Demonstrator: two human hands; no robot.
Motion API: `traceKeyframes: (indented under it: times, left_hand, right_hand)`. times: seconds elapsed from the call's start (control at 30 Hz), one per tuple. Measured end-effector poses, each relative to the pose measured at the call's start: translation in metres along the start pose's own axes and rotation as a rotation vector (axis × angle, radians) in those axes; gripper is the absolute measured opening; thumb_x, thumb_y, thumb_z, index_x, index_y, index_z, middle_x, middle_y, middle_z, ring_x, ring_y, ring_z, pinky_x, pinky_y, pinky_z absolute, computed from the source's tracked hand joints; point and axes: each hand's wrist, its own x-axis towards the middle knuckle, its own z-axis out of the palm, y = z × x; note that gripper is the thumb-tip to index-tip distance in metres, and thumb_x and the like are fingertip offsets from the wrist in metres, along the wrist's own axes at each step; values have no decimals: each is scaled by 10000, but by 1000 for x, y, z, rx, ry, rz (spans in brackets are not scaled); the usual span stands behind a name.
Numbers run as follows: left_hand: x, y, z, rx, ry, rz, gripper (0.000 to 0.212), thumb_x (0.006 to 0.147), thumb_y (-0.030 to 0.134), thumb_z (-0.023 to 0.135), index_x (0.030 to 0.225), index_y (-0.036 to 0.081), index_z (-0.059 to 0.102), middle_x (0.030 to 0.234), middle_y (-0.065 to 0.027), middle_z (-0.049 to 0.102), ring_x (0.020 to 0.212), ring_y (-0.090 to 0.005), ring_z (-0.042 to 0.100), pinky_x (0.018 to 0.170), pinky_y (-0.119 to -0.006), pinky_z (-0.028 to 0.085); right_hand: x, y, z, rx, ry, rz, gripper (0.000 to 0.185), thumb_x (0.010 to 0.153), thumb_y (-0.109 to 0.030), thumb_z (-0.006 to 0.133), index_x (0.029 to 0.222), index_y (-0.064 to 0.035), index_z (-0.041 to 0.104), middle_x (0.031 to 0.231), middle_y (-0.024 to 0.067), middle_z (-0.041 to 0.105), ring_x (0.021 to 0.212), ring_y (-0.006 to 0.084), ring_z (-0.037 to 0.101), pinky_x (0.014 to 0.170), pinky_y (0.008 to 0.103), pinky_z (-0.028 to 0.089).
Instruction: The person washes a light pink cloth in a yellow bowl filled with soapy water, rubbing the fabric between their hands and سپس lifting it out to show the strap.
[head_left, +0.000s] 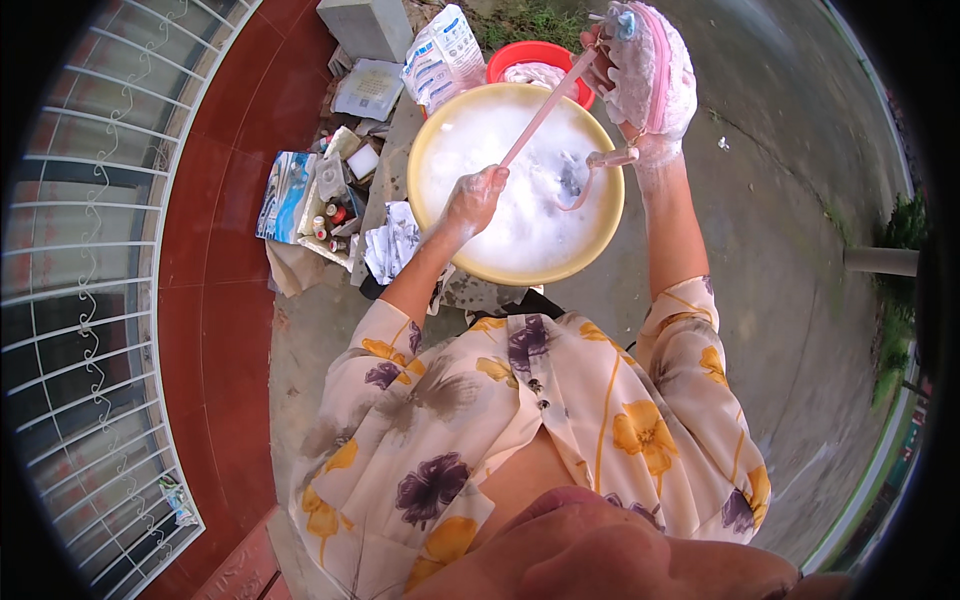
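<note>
A yellow plastic basin (616, 217) full of white suds stands before me. My left hand (477, 196) grips a pink strap (547, 107) above the basin's left part. That strap runs up to a small fluffy pink bag (637, 75) with a pink zipper, raised beyond the basin's right rim and covered in foam. My right hand (664, 142), also coated in suds, holds the bag from behind and below, its fingers partly hidden. From the bag's lower clip the loose strap end hangs into the foam. A dark patch shows in the suds.
Behind the basin are a red basin (517, 52) with pale cloth and a white printed bag (444, 60). At left stand a box of bottles and odds and ends (307, 217), crumpled cloth or paper (391, 241) and a concrete block (367, 26). A barred window (97, 285) lines the far left.
</note>
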Motion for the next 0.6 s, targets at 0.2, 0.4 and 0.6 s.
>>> traceKeyframes:
  times: [0.2, 0.4, 0.6]
  left_hand:
    - [2, 1, -27, -40, -242, 21, 482, 984, 335, 530, 1341, 23, 447, 1212, -195, 597, 1191, -278, 550, 998, -389, 426]
    - [72, 107, -42, -896, -98, 299, 647, 986, 454, 509, 1435, 19, 346, 1294, -116, 526, 1212, -192, 494, 1018, -333, 419]
    - [70, 73, -10, -604, 193, 121, 369, 1038, 296, 392, 1014, -7, 602, 778, -83, 628, 739, -176, 620, 657, -352, 487]
  right_hand:
    - [13, -13, -3, 36, 32, 11, 408, 858, -203, 591, 1198, 19, 551, 1149, 183, 624, 1045, 286, 632, 918, 396, 512]
    - [5, 57, -33, -126, 123, 79, 269, 887, -154, 604, 1097, 11, 625, 1071, 148, 662, 991, 247, 653, 881, 363, 527]
    - [-13, 43, -48, -1387, -359, -484, 332, 845, -176, 638, 1129, -6, 617, 1079, 132, 658, 991, 285, 632, 885, 376, 495]
